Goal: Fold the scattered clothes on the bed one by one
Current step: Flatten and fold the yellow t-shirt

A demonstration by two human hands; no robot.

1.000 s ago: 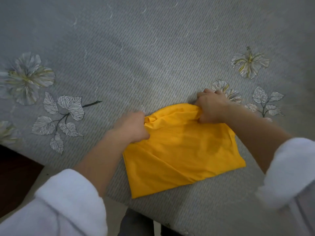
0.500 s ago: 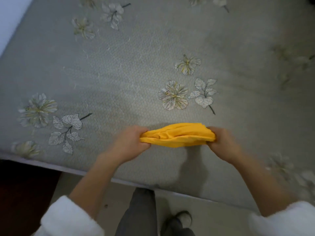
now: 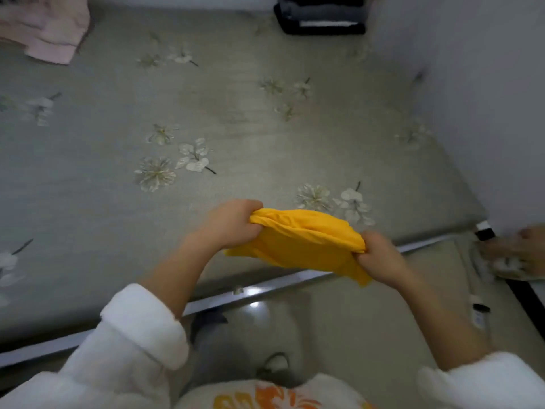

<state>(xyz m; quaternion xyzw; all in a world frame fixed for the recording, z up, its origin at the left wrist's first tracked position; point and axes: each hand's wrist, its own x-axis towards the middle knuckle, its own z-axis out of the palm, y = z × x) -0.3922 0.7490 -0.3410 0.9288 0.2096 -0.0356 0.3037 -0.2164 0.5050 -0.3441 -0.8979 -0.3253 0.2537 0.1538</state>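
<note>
Folded yellow garment (image 3: 303,245) is held lifted off the bed (image 3: 236,119), each end clenched by left hand (image 3: 233,225) and right hand (image 3: 380,255), likely to keep its folds together.

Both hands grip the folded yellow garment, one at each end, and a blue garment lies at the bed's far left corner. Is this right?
No. The head view shows a pink garment, not a blue one, at the far left corner of the bed. The left hand and right hand do grip the folded yellow garment, one at each end.
</note>
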